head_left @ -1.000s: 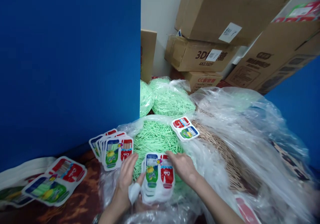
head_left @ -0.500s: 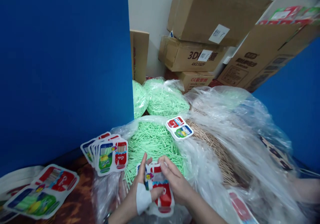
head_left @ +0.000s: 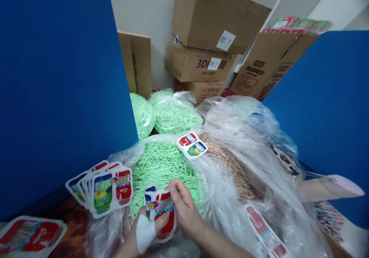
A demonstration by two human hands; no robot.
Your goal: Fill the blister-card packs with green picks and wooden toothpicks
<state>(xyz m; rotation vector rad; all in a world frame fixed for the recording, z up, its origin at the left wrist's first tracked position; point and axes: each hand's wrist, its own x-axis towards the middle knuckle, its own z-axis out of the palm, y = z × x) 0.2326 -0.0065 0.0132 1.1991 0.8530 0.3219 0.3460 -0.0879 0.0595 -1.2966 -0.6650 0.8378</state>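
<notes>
My left hand (head_left: 141,231), with a white bandage on the thumb, and my right hand (head_left: 184,208) both grip a small printed pouch (head_left: 161,215), red and blue, at the bottom centre. Just behind the pouch lies an open plastic bag of green sticks (head_left: 161,165). To the left of my hands a fanned stack of filled pouches (head_left: 100,187) rests on the plastic. One more pouch (head_left: 191,145) lies flat on the far edge of the green sticks. A heap of brown sticks (head_left: 230,162) sits under plastic to the right.
Blue partition panels stand at the left (head_left: 57,89) and right (head_left: 325,108). Cardboard boxes (head_left: 207,42) are stacked at the back. Two more bags of green sticks (head_left: 170,112) lie behind. Loose pouches lie at the bottom left (head_left: 31,235) and bottom right (head_left: 265,235).
Both hands closed around one pouch and lifted it upright from the pile near me. The view swung to the right, so the right partition came into sight.
</notes>
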